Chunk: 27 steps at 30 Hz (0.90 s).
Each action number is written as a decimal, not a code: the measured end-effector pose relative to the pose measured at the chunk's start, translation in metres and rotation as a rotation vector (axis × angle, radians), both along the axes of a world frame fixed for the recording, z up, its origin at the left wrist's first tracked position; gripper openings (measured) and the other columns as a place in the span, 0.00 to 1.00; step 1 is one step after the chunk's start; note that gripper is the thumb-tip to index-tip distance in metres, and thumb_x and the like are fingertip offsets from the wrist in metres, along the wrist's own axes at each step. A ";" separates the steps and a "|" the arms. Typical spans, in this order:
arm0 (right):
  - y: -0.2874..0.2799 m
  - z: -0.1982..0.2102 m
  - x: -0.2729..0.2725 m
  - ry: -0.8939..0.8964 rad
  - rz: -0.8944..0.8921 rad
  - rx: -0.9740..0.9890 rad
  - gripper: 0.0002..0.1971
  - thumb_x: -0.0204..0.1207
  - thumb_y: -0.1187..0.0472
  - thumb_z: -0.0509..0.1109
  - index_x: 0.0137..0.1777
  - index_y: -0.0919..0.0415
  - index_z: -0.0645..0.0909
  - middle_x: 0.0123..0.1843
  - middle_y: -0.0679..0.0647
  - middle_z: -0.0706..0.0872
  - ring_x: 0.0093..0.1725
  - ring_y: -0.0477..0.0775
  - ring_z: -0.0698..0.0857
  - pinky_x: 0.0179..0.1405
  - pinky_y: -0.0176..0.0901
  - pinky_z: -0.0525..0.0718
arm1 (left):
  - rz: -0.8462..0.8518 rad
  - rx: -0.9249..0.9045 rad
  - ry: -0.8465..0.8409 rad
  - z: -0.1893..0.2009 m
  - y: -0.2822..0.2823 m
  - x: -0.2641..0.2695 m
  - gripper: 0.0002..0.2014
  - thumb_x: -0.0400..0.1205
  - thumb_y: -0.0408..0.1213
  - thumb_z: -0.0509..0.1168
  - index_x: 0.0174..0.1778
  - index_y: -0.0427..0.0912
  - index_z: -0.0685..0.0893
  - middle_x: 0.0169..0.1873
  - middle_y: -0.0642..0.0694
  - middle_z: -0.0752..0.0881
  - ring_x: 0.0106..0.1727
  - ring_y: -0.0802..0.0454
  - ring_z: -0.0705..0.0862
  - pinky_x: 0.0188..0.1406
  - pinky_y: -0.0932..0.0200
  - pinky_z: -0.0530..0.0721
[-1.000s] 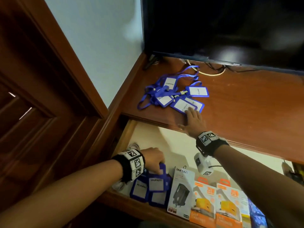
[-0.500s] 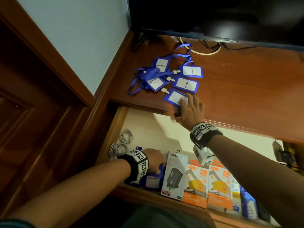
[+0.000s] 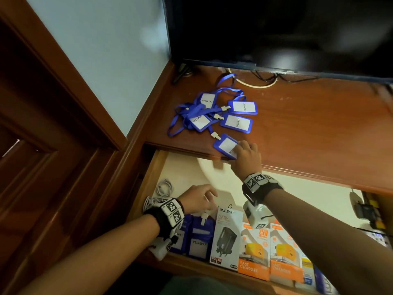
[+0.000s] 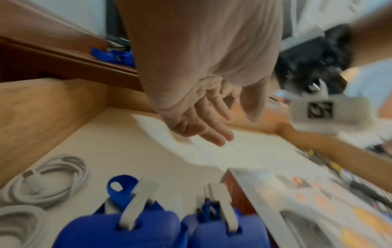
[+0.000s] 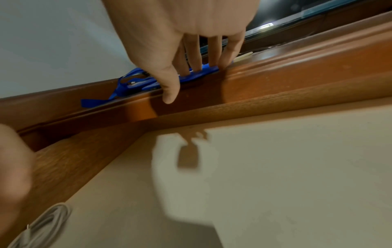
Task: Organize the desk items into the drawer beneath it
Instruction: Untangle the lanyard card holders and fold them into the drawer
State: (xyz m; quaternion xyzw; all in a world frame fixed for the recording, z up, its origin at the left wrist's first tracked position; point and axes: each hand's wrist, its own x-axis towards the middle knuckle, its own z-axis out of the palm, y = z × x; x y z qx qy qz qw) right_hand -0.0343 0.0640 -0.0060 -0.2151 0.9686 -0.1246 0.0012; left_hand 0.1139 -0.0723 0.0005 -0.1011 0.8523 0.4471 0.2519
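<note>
A blue badge holder (image 3: 227, 145) is pinned flat under the straight fingers of the right hand (image 3: 247, 159) at the worktop's (image 3: 319, 128) front edge; it is best slid off, thumb beneath, into the drawer (image 3: 223, 179), where the left hand (image 3: 196, 199) hangs loose and empty.

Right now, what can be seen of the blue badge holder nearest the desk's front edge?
The badge holder is a flat blue plastic frame around a white card, its print partly hidden. A pale clip at its far corner joins a blue lanyard. It lies flat on the wooden desk, at the front edge above the open drawer. The right hand rests straight fingers on it; thumb over the edge.
</note>
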 end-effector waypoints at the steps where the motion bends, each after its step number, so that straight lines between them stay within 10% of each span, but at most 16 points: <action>1: 0.005 0.000 0.001 -0.005 -0.008 -0.017 0.17 0.65 0.62 0.79 0.53 0.65 0.82 0.60 0.57 0.81 0.57 0.64 0.74 0.44 0.54 0.80 | 0.062 0.038 0.008 0.002 -0.004 -0.001 0.13 0.77 0.39 0.73 0.56 0.49 0.82 0.45 0.55 0.85 0.49 0.57 0.83 0.48 0.63 0.83; 10: 0.015 0.050 0.010 -0.177 -0.112 -0.270 0.07 0.72 0.62 0.70 0.41 0.67 0.84 0.39 0.66 0.87 0.39 0.67 0.81 0.35 0.48 0.74 | 0.436 0.234 0.138 0.032 -0.031 -0.029 0.04 0.81 0.40 0.68 0.49 0.47 0.85 0.48 0.47 0.89 0.45 0.55 0.84 0.48 0.57 0.82; 19: 0.012 0.150 0.022 -0.116 0.091 -0.322 0.09 0.78 0.59 0.69 0.49 0.65 0.86 0.46 0.63 0.88 0.42 0.62 0.82 0.40 0.49 0.78 | 0.705 0.934 -0.163 0.099 -0.019 -0.086 0.37 0.75 0.69 0.61 0.62 0.36 0.79 0.58 0.34 0.86 0.57 0.40 0.86 0.52 0.46 0.85; 23: 0.016 0.179 0.025 -0.058 0.147 -0.371 0.06 0.76 0.62 0.70 0.46 0.65 0.87 0.42 0.63 0.87 0.37 0.59 0.74 0.37 0.43 0.68 | 0.691 1.129 -0.095 0.119 -0.021 -0.113 0.26 0.78 0.59 0.62 0.61 0.42 0.83 0.51 0.45 0.87 0.47 0.46 0.86 0.46 0.54 0.81; 27: 0.042 0.196 0.028 -0.017 0.125 -0.403 0.05 0.74 0.64 0.72 0.42 0.66 0.86 0.34 0.58 0.86 0.37 0.62 0.78 0.38 0.48 0.74 | 0.805 1.210 0.126 0.142 -0.029 -0.135 0.09 0.80 0.27 0.66 0.56 0.34 0.83 0.33 0.61 0.87 0.36 0.68 0.85 0.41 0.74 0.80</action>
